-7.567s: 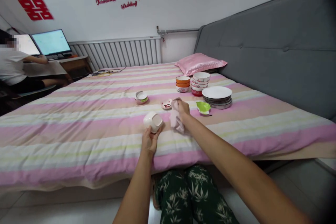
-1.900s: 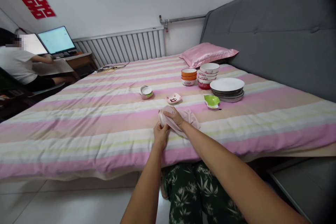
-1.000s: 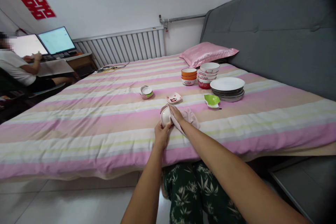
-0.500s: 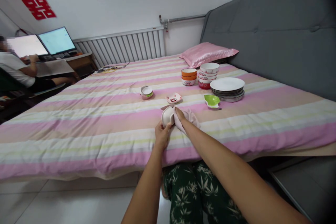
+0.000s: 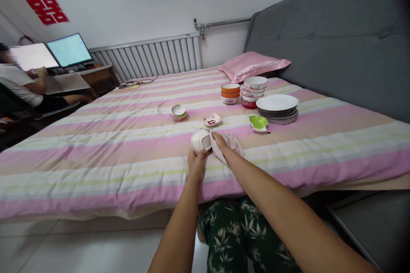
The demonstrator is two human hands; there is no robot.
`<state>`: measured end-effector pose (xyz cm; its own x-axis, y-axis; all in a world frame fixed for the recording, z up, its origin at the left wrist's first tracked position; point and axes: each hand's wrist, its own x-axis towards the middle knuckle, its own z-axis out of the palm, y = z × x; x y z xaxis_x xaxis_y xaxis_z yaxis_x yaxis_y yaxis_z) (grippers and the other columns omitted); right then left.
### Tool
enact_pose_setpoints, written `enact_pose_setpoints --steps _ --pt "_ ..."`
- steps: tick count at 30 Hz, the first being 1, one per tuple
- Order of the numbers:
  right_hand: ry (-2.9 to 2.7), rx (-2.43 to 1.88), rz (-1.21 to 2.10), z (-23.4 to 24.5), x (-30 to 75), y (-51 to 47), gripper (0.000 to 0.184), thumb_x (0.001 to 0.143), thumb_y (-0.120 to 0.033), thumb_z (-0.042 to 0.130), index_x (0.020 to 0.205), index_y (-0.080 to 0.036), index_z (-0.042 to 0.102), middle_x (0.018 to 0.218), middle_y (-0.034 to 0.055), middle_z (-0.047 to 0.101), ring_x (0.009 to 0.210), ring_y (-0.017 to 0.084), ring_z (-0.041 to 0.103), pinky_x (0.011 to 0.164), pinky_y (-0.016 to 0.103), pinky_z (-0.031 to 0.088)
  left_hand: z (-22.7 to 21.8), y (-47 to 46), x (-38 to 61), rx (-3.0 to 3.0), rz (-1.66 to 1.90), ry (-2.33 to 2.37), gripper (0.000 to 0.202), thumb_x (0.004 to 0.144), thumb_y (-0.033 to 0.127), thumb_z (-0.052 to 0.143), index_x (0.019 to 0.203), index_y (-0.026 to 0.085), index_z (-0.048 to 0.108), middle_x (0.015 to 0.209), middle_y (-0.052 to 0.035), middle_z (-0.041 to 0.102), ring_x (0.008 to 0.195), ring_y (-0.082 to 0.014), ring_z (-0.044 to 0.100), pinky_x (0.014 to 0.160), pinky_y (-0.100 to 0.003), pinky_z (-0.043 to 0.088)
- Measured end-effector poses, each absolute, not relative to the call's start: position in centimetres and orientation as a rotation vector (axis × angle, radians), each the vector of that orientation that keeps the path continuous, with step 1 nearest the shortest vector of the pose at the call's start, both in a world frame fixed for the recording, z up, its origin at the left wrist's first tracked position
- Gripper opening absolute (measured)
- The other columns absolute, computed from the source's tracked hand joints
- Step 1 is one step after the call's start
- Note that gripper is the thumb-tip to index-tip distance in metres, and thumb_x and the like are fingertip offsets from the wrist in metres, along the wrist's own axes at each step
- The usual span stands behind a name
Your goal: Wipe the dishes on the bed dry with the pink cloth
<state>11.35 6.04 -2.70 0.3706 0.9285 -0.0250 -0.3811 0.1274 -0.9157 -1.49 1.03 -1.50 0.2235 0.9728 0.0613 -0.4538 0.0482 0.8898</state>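
My left hand [image 5: 196, 163] grips a small white dish [image 5: 197, 140] by its near edge, its underside with the foot turned up toward me. Against the dish's right side, my right hand [image 5: 219, 140] is closed on a pale pink cloth [image 5: 235, 144], whose loose end trails onto the bed. Just beyond the dish lies a small pink-rimmed dish [image 5: 212, 120] with a red and dark picture. A green leaf-shaped dish [image 5: 259, 123] sits to the right. Farther left is a little stack of small dishes [image 5: 178, 112].
White plates [image 5: 277, 102] are piled on the right of the striped bed [image 5: 128, 145]. Behind them stand stacked red-and-white bowls [image 5: 253, 91] and orange bowls [image 5: 230, 93], near a pink pillow [image 5: 254, 65]. A person [image 5: 28, 85] sits by monitors at far left.
The white dish has turned so that more of its underside faces me, and it has shifted slightly left. The cloth stays in my right hand beside it.
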Motion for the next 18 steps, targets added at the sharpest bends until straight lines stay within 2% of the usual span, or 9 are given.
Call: enact_pose_setpoints --steps 3,6,10,14,18 --pt "-0.572 -0.963 1.165 -2.5 11.0 5.3 0.021 0.083 -0.034 0.057 0.087 -0.015 0.064 0.073 -0.0003 0.067 0.069 0.014 0.063 0.071 0.03 0.052 -1.4 1.2 -1.5 0.936 1.251 0.718 0.041 0.066 0.04 0.072 0.094 0.014 0.059 0.098 -0.008 0.064 0.088 -0.0188 0.063 0.077 -0.033 0.053" --pt "-0.481 -0.912 1.275 -2.0 10.9 4.2 0.021 0.076 -0.034 0.06 0.086 -0.016 0.066 0.065 0.0002 0.069 0.065 0.018 0.065 0.067 0.03 0.053 -1.4 1.3 -1.5 0.928 1.273 0.76 0.036 0.069 0.041 0.069 0.092 0.015 0.056 0.101 -0.007 0.061 0.089 -0.017 0.061 0.072 -0.028 0.053" --pt "-0.385 -0.847 1.364 -1.3 11.0 3.0 0.026 0.073 -0.036 0.061 0.09 -0.017 0.067 0.067 0.0019 0.071 0.065 0.021 0.066 0.067 0.033 0.054 -1.6 1.3 -1.5 0.974 1.255 0.798 0.038 0.071 0.04 0.068 0.097 0.017 0.054 0.104 -0.0068 0.059 0.087 -0.0156 0.062 0.069 -0.027 0.054" --pt "-0.329 -0.788 1.401 -0.9 11.1 2.3 0.028 0.075 -0.038 0.06 0.096 -0.019 0.066 0.071 0.0014 0.072 0.071 0.022 0.067 0.071 0.035 0.054 -1.7 1.1 -1.4 1.059 1.232 0.819 0.049 0.065 0.035 0.074 0.104 0.016 0.052 0.102 -0.0079 0.061 0.085 -0.0167 0.063 0.068 -0.029 0.054" --pt "-0.292 -0.766 1.419 -0.6 11.1 2.1 0.031 0.077 -0.041 0.059 0.098 -0.019 0.065 0.075 0.0017 0.072 0.073 0.022 0.067 0.072 0.037 0.054 -1.5 0.9 -1.3 1.132 1.239 0.834 0.052 0.065 0.036 0.074 0.107 0.016 0.052 0.102 -0.009 0.062 0.086 -0.0182 0.063 0.067 -0.029 0.053"
